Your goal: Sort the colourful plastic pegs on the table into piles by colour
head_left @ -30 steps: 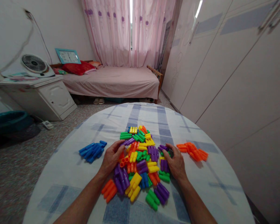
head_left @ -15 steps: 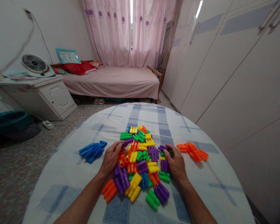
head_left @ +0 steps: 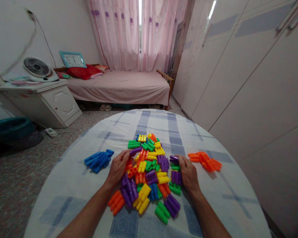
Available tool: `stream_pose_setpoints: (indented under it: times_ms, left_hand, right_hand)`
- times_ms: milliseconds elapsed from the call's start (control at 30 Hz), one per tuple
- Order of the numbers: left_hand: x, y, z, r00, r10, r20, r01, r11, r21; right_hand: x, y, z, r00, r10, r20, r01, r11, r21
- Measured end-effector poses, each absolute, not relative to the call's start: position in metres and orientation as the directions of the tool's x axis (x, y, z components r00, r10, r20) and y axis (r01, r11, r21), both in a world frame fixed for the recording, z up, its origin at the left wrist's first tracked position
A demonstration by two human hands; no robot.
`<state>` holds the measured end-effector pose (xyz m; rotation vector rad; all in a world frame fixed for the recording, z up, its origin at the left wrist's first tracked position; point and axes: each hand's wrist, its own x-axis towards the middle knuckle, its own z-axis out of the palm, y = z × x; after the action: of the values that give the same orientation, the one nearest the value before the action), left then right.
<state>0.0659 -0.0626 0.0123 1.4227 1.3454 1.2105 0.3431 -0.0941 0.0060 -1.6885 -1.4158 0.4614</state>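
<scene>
My left hand is closed, its fingertips pinching a purple bullet-shaped plastic block at the left side of a mixed heap. On the heap's right side, my right hand grips another purple block between thumb and fingers. Between the hands lie red, yellow, green, purple and blue blocks of the same kind, such as a yellow block and a purple block. A pile of blue blocks sits left of my left hand. Orange blocks form a pile right of my right hand.
Everything lies on a round table with a checked cloth. Beyond it stand a bed and a white cabinet bearing a fan. A tall wardrobe runs along the right.
My right hand has drawn slightly to the right and its fingers have closed on the purple block. My left hand looks unmoved.
</scene>
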Motion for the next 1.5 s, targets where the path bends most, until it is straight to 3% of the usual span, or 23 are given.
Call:
stream_pose_setpoints:
  times_ms: [400,833,1233,1500]
  left_hand:
    - [0.0672,-0.064,0.0116,-0.015,0.995,0.096,0.154,-0.093,0.984]
    - [0.0692,-0.0615,0.0043,-0.013,0.993,0.122,0.128,-0.119,0.985]
    - [0.0724,-0.0647,0.0072,0.033,0.998,0.062,0.164,-0.066,0.984]
    - [0.0704,-0.0623,0.0035,0.045,0.994,0.099,0.206,-0.106,0.973]
  right_hand:
    - [0.3419,-0.0948,0.0062,0.189,0.948,0.257,0.666,0.069,-0.743]
    - [0.3419,-0.0948,0.0043,0.209,0.945,0.251,0.637,0.063,-0.768]
    - [0.3412,-0.0958,0.0048,0.181,0.951,0.25,0.653,0.073,-0.754]
    - [0.3413,-0.0962,0.0053,0.183,0.951,0.249,0.655,0.071,-0.753]
